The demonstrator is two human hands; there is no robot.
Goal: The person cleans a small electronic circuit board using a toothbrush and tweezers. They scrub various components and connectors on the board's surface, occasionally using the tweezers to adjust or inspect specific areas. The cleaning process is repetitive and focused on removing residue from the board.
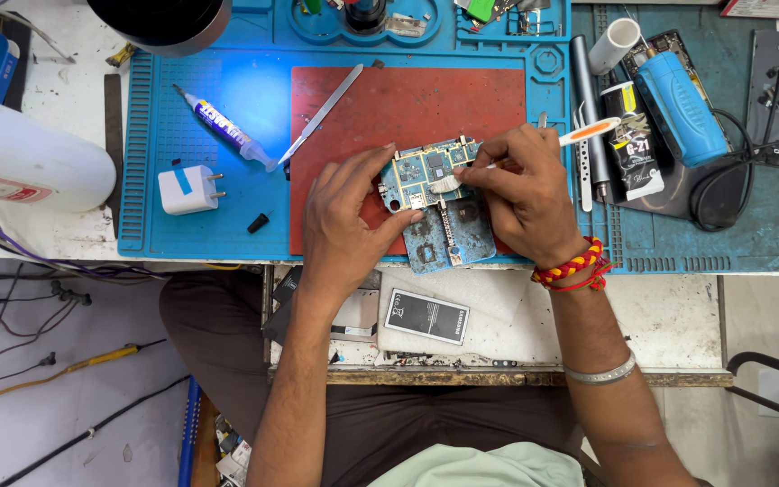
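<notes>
My left hand (346, 221) holds a small blue circuit board (424, 173) by its lower left edge, above the red mat (389, 108). My right hand (523, 197) grips a white and orange toothbrush (588, 132), whose bristle head rests on the board's right side. Just under the board a blue phone frame (454, 236) lies on the blue work mat (182, 135), near the table's front edge.
A glue tube (221, 126), metal tweezers (325, 112) and a white plug adapter (187, 189) lie left of the board. Cylindrical tools, a blue device (680, 108) and a dark bottle sit at the right. A phone battery (426, 316) rests on the lower shelf. Cables hang at left.
</notes>
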